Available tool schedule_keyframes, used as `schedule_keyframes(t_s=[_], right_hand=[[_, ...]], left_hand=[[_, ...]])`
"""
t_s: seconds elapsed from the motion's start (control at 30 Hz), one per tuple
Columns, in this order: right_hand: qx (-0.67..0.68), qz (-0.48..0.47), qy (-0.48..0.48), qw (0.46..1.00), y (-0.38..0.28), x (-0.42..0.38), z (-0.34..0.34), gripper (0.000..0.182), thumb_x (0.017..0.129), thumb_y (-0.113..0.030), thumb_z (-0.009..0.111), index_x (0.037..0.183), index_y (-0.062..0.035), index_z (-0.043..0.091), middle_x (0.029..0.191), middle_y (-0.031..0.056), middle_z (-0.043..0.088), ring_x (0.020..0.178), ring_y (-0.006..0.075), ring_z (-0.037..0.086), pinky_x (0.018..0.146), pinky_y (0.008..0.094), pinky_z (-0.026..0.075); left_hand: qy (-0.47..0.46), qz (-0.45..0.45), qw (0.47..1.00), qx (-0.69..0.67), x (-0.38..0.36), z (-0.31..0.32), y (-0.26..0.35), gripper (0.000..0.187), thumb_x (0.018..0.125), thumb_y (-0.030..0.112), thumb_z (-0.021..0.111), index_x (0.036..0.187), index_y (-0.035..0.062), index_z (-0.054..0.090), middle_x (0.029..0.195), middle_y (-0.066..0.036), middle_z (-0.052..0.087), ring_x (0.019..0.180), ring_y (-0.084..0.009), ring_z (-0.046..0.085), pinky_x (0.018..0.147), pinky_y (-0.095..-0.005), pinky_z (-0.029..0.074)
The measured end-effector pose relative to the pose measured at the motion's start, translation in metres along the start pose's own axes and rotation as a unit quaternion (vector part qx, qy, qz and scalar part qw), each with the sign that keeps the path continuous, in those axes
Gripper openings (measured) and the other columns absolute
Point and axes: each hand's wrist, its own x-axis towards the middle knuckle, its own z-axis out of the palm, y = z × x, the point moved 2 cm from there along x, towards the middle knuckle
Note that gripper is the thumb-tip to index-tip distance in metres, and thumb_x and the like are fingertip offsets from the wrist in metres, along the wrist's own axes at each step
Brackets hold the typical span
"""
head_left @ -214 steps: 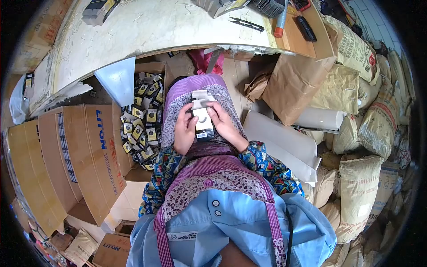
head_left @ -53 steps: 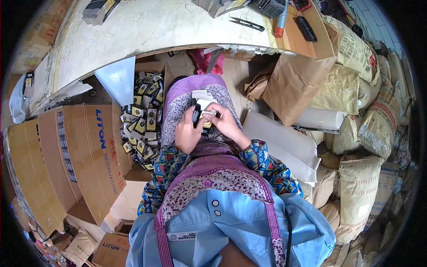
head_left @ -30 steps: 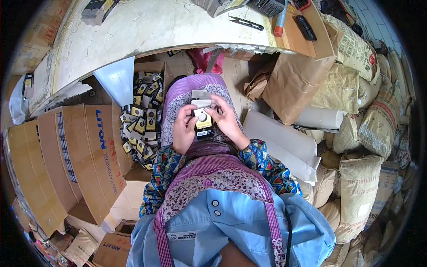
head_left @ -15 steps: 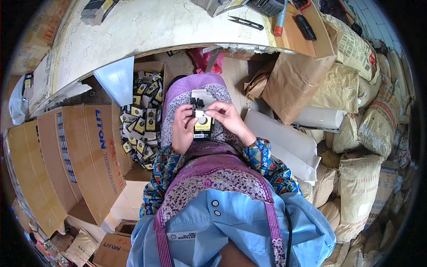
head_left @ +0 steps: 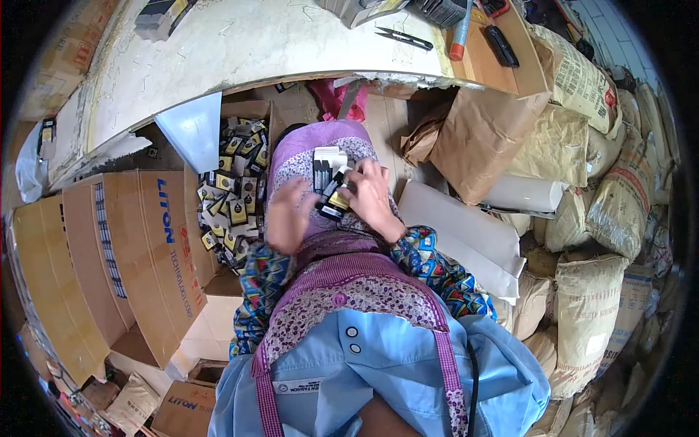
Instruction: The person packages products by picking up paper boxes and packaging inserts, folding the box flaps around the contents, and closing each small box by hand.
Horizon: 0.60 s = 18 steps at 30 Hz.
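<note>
Over my lap, my right hand (head_left: 370, 197) pinches a small black-and-yellow card box (head_left: 337, 198), which is tilted. My left hand (head_left: 288, 215), smeared by motion, is to the left of the box and apart from it; its fingers are too blurred to read. Just beyond both hands, a stack of white and black card pieces (head_left: 331, 156) rests on the purple flowered apron (head_left: 295, 156) over my lap.
To the left, an open carton (head_left: 206, 273) holds many small black-and-yellow boxes (head_left: 237, 211). The worktable (head_left: 255, 44) ahead bears thread snips (head_left: 404, 38), an orange-tipped blue tube (head_left: 459, 36) and card stacks. Brown paper (head_left: 489, 142) and sacks (head_left: 593, 313) crowd the right.
Both hands held the box upright before. The left hand has let go and moved left and slightly down. The right hand has turned the box to a slant.
</note>
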Motion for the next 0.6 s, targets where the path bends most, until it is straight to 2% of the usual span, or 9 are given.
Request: schedule_keyframes(t_s=[0.1, 0.17, 0.2, 0.23, 0.3, 0.4, 0.5, 0.57, 0.6], right_hand=[[0.117, 0.024, 0.045, 0.992, 0.002, 0.001, 0.001, 0.019, 0.065, -0.017, 0.073, 0.078, -0.0076, 0.065, 0.101, 0.0099, 0.050, 0.089, 0.0276, 0.052, 0.080, 0.0359, 0.037], [0.379, 0.089, -0.035, 0.920, 0.004, 0.000, 0.010, 0.015, 0.072, -0.017, 0.072, 0.081, -0.0077, 0.064, 0.102, 0.0077, 0.050, 0.098, 0.0217, 0.050, 0.084, 0.0305, 0.038], [0.375, 0.059, -0.033, 0.924, 0.001, 0.000, 0.006, 0.013, 0.078, -0.014, 0.069, 0.084, -0.0048, 0.063, 0.100, 0.0050, 0.054, 0.096, 0.0154, 0.051, 0.081, 0.0279, 0.042], [0.375, 0.059, -0.033, 0.925, 0.002, 0.002, 0.002, 0.013, 0.078, -0.014, 0.069, 0.084, -0.0048, 0.063, 0.100, 0.0050, 0.054, 0.096, 0.0154, 0.051, 0.081, 0.0279, 0.042], [0.536, 0.098, -0.176, 0.820, 0.002, 0.002, 0.001, 0.011, 0.081, -0.009, 0.065, 0.089, -0.0016, 0.062, 0.093, 0.0034, 0.058, 0.089, 0.0111, 0.052, 0.079, 0.0264, 0.042], [0.516, 0.073, -0.130, 0.844, 0.000, 0.002, 0.004, 0.010, 0.084, -0.006, 0.061, 0.091, 0.0007, 0.060, 0.088, 0.0025, 0.060, 0.085, 0.0095, 0.052, 0.079, 0.0242, 0.042], [0.453, 0.043, -0.115, 0.883, 0.003, 0.002, 0.010, 0.014, 0.086, -0.006, 0.059, 0.098, 0.0003, 0.057, 0.093, 0.0033, 0.058, 0.087, 0.0112, 0.053, 0.079, 0.0252, 0.042], [0.485, 0.104, -0.003, 0.869, 0.002, 0.000, 0.013, 0.022, 0.087, -0.007, 0.058, 0.107, -0.0004, 0.051, 0.099, 0.0045, 0.057, 0.089, 0.0122, 0.054, 0.081, 0.0258, 0.043], [0.520, 0.125, 0.007, 0.845, -0.007, 0.002, 0.002, 0.026, 0.090, -0.012, 0.055, 0.113, -0.0017, 0.047, 0.102, 0.0056, 0.055, 0.091, 0.0128, 0.054, 0.081, 0.0261, 0.042]], left_hand=[[-0.051, 0.022, 0.998, 0.031, 0.004, 0.026, 0.029, 0.074, 0.068, 0.026, 0.075, 0.127, -0.0027, 0.041, 0.116, -0.022, 0.052, 0.100, -0.0379, 0.054, 0.089, -0.0420, 0.042], [-0.069, -0.013, 0.997, 0.014, 0.012, 0.023, 0.042, 0.079, 0.066, 0.028, 0.076, 0.128, -0.0019, 0.039, 0.110, -0.023, 0.053, 0.096, -0.0391, 0.055, 0.085, -0.0436, 0.044], [-0.060, -0.042, 0.997, 0.024, 0.013, 0.024, 0.041, 0.078, 0.067, 0.028, 0.076, 0.128, -0.0015, 0.038, 0.108, -0.024, 0.053, 0.095, -0.0395, 0.055, 0.083, -0.0444, 0.045], [-0.050, -0.071, 0.996, 0.033, 0.014, 0.025, 0.040, 0.077, 0.067, 0.027, 0.075, 0.128, -0.0012, 0.037, 0.106, -0.024, 0.053, 0.094, -0.0399, 0.055, 0.080, -0.0452, 0.045], [-0.025, -0.061, 0.997, 0.031, 0.012, 0.026, 0.038, 0.069, 0.069, 0.025, 0.075, 0.123, -0.0032, 0.043, 0.105, -0.028, 0.055, 0.093, -0.0413, 0.056, 0.076, -0.0449, 0.047], [-0.009, -0.098, 0.995, -0.010, 0.008, 0.030, 0.031, 0.058, 0.076, 0.020, 0.068, 0.123, -0.0034, 0.042, 0.100, -0.027, 0.058, 0.092, -0.0419, 0.056, 0.076, -0.0447, 0.047], [-0.056, -0.089, 0.994, -0.039, 0.010, 0.025, 0.025, 0.043, 0.086, 0.011, 0.055, 0.124, -0.0039, 0.041, 0.096, -0.024, 0.060, 0.092, -0.0354, 0.059, 0.079, -0.0404, 0.047], [-0.078, -0.144, 0.969, -0.184, 0.008, 0.027, 0.017, 0.036, 0.090, 0.003, 0.045, 0.124, -0.0044, 0.041, 0.095, -0.018, 0.062, 0.088, -0.0248, 0.061, 0.080, -0.0338, 0.046], [-0.015, -0.143, 0.938, -0.315, 0.010, 0.028, 0.022, 0.035, 0.089, 0.002, 0.046, 0.125, -0.0004, 0.042, 0.090, -0.017, 0.061, 0.080, -0.0231, 0.063, 0.070, -0.0303, 0.048]])
